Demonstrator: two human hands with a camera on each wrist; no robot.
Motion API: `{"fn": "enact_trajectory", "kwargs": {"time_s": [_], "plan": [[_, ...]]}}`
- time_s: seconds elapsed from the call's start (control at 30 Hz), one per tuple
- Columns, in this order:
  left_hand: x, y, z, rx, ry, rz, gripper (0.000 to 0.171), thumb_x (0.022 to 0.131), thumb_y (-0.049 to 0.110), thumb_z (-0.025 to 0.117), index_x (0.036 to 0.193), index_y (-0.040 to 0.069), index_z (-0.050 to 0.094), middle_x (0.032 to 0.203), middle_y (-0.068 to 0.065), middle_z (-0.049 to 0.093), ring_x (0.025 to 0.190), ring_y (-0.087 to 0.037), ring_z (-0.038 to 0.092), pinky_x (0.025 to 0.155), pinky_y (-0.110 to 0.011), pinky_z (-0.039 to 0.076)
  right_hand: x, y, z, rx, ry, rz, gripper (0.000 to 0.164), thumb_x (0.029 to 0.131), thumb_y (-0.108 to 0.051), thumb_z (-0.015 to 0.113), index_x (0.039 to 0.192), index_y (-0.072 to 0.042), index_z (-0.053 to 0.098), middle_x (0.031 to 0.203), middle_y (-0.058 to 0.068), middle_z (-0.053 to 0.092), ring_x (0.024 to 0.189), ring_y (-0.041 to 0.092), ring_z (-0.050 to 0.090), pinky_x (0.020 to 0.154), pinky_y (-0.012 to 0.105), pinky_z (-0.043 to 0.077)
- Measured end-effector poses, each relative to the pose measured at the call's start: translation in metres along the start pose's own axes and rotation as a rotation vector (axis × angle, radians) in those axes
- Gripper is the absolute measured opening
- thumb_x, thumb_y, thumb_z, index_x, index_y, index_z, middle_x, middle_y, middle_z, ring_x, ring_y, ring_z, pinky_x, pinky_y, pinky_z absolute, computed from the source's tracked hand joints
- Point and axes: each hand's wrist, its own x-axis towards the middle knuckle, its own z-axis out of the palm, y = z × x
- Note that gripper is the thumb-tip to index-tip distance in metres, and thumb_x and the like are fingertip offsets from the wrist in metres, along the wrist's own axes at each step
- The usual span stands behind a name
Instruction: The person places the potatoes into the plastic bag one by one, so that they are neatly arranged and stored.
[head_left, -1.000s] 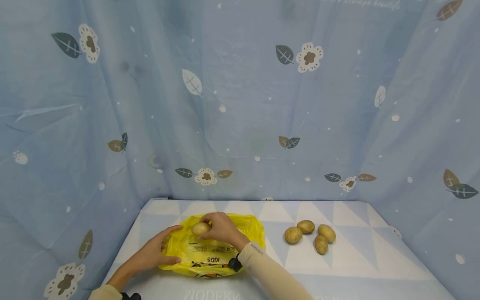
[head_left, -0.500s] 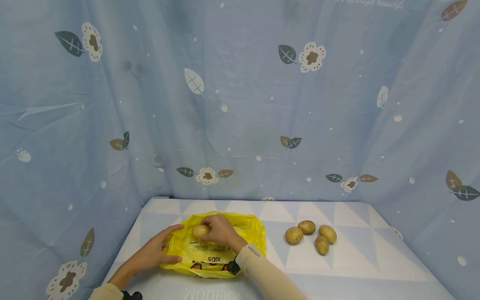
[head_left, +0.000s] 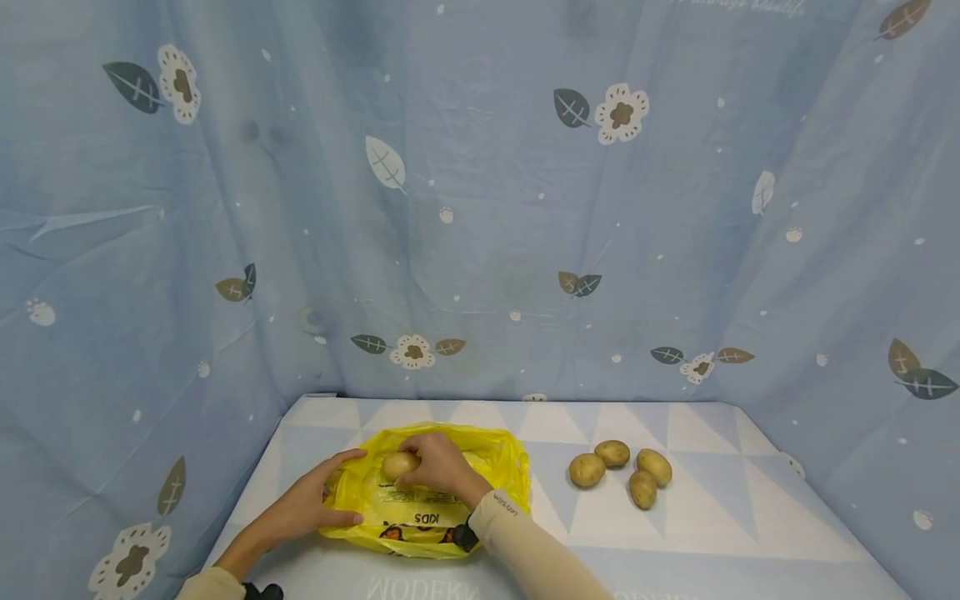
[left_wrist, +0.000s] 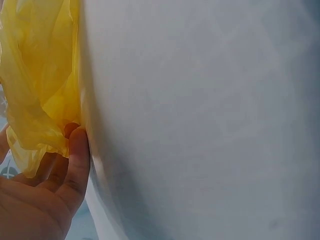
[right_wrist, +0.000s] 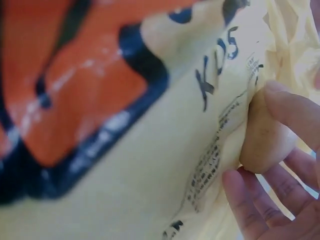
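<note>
**Potato [head_left: 399, 467] pinched over yellow plastic bag [head_left: 508, 458]**

From my head view, the right grip [head_left: 442, 462] has a potato pinched between thumb and fingers, within the outline of the bag. My right wrist view puts the potato against the printed plastic, thumb on one side and fingers curled on the other. I cannot tell whether it bears on the counter [head_left: 720, 533] through the bag.

The left grip [head_left: 300, 504] holds the bag's left end, thumb and index finger well apart, one toward the near edge and one toward the far edge. In the left wrist view, several of its fingers are bent and partly hidden by crumpled yellow film.

I have the bag lying on the counter with black lettering reading KIDS, upside down in my head view, and an orange and black print near its front edge.

To the right of the bag, well apart from it, I see four more potatoes: a left one [head_left: 587, 472], a far one [head_left: 612, 453], a right one [head_left: 655, 467] and a near one [head_left: 642, 490]. They sit close together on the triangle-patterned cloth.

Behind everything hangs a blue curtain [head_left: 487, 208] printed with leaves and flowers. Both arms wear cream sleeves [head_left: 536, 550].
</note>
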Motion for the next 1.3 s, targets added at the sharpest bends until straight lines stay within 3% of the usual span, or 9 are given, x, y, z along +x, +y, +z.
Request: {"fn": "enact_trajectory", "kwargs": {"time_s": [0.23,0.5,0.7,0.97,1.3], "plan": [[0.000,-0.001,0.001,0.009,0.000,-0.021,0.096,0.073,0.035,0.094,0.154,0.021,0.044,0.162,-0.020,0.036,0.148,-0.048,0.029,0.114,-0.072,0.024,-0.005,-0.001,-0.013,0.043,-0.006,0.035,0.039,0.085,-0.029,0.087,0.118,-0.013,0.076,0.110,-0.002,0.074,0.100,0.010,0.065,0.089,0.025,0.054],[0.001,-0.004,0.001,0.024,0.000,-0.018,0.098,0.073,0.038,0.094,0.155,0.021,0.043,0.162,-0.021,0.035,0.148,-0.049,0.029,0.113,-0.073,0.025,-0.016,0.001,-0.049,-0.017,0.052,-0.045,0.030,0.089,-0.025,0.083,0.115,-0.011,0.076,0.107,0.001,0.075,0.094,0.015,0.068,0.080,0.023,0.055],[0.000,-0.004,-0.001,0.022,0.005,-0.014,0.099,0.072,0.038,0.095,0.155,0.021,0.043,0.162,-0.021,0.035,0.148,-0.049,0.028,0.112,-0.074,0.025,-0.028,0.007,-0.076,-0.051,0.087,-0.030,0.030,0.091,-0.024,0.082,0.117,-0.012,0.076,0.111,0.001,0.075,0.095,0.015,0.067,0.083,0.026,0.055],[-0.001,-0.001,0.000,0.024,-0.009,-0.014,0.098,0.073,0.035,0.094,0.155,0.018,0.043,0.161,-0.023,0.035,0.147,-0.050,0.029,0.112,-0.074,0.026,-0.053,0.026,-0.098,-0.023,0.121,0.028,0.031,0.092,-0.026,0.080,0.120,-0.014,0.074,0.118,0.001,0.073,0.096,0.018,0.068,0.083,0.032,0.056],[0.000,0.000,-0.001,0.057,0.008,-0.044,0.100,0.072,0.040,0.094,0.155,0.021,0.043,0.162,-0.019,0.036,0.147,-0.049,0.030,0.113,-0.073,0.026,-0.082,0.061,-0.122,0.027,0.200,0.017,0.030,0.092,-0.023,0.080,0.121,-0.017,0.073,0.117,0.006,0.073,0.097,0.022,0.067,0.078,0.031,0.057]]}}
